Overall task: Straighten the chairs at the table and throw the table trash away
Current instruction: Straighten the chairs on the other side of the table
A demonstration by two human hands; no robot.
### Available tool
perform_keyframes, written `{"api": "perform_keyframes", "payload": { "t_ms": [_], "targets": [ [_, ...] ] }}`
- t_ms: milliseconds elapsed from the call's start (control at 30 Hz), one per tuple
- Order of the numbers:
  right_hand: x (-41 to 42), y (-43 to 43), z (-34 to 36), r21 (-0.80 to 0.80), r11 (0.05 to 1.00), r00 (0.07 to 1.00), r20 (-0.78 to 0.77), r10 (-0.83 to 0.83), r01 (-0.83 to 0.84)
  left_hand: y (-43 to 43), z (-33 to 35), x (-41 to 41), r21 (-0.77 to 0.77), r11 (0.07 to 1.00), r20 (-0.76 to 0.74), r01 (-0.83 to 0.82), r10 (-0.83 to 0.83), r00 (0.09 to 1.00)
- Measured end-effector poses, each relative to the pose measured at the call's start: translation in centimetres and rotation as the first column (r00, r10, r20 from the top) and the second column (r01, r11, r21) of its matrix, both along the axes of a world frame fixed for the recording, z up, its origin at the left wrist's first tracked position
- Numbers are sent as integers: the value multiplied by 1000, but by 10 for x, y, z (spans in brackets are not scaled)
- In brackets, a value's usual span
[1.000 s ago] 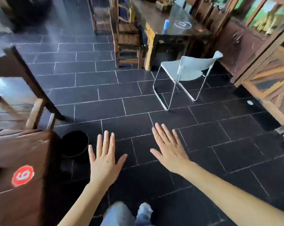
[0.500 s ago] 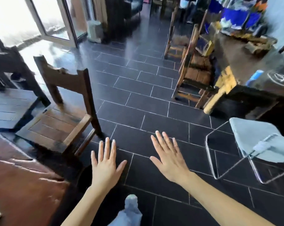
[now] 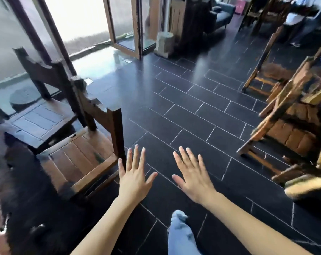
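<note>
Wooden chair (image 3: 78, 159): no lettering I can read.
Glass door (image 3: 125, 23): no sign I can read.
Numbers: I see none.

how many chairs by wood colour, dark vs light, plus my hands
dark chairs: 2, near dark chair and far dark chair
light chairs: 2, near light chair and far light chair
hands: 2, left hand and right hand
total: 6
background furniture too blurred to count

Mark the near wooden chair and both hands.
near wooden chair (image 3: 78, 158), head view, seat slats.
left hand (image 3: 134, 183), head view, back of hand.
right hand (image 3: 194, 179), head view, back of hand.
</note>
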State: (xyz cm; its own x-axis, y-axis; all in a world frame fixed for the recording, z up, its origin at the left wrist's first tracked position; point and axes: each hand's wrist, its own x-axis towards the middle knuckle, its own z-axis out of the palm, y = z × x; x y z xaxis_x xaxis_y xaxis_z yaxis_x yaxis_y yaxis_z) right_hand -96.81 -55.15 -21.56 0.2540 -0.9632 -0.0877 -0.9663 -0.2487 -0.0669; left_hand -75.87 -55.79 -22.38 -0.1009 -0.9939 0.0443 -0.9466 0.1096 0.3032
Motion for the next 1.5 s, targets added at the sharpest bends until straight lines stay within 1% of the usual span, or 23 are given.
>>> {"api": "perform_keyframes", "payload": {
  "t_ms": [67, 233, 333, 500, 633, 733, 867, 900, 967, 1067, 1133, 1233, 1333, 1467, 1500],
  "targets": [
    [-15, -55, 3, -19, 997, 997, 23, 79, -78, -38, 7, -21, 9, 998, -37, -66, 66, 997],
    [-36, -186, 12, -14, 968, 967, 24, 253, -252, -121, 16, -38, 45, 961, -33, -273, 275, 961],
    [-25, -240, 9, 44, 926, 927, 54, 371, -374, -139, 9, -31, 105, 912, -19, -396, 400, 916],
    [27, -328, 3, 51, 825, 823, 114, 556, -564, -189, 5, -2, 151, 793, 26, -591, 594, 804],
    [85, -409, 7, 44, 761, 755, 171, 633, -648, -263, -1, 24, 142, 736, -11, -662, 670, 742],
    [119, -468, 12, 55, 723, 719, 181, 671, -688, -328, -4, 43, 156, 712, -7, -684, 694, 720],
    [149, -555, 23, 37, 654, 651, 155, 743, -756, -418, 2, 57, 150, 690, -32, -708, 720, 694],
    [156, -573, 25, 39, 646, 643, 154, 750, -762, -435, 5, 59, 158, 685, -32, -712, 724, 689],
    [170, -606, 26, 55, 599, 601, 125, 790, -799, -460, 11, 64, 179, 662, -14, -728, 742, 671],
    [214, -658, 30, 62, 461, 464, 56, 884, -885, -486, 17, 88, 171, 610, 42, -774, 780, 624],
    [252, -688, 33, 70, 345, 347, 21, 938, -936, -494, 17, 113, 184, 529, 84, -829, 831, 549],
    [313, -720, 32, 49, 186, 187, 23, 982, -981, -499, 20, 142, 177, 351, 116, -919, 920, 374],
    [361, -732, 23, 31, 34, 36, 44, 998, -999, -506, 20, 148, 215, 156, 149, -964, 970, 190],
    [405, -737, 15, 50, -205, -204, 27, 979, -977, -523, 18, 145, 232, -25, 151, -972, 989, 11],
    [415, -738, 12, 74, -246, -246, 14, 969, -966, -525, 19, 143, 238, -71, 145, -969, 989, -37]
  ]
}}
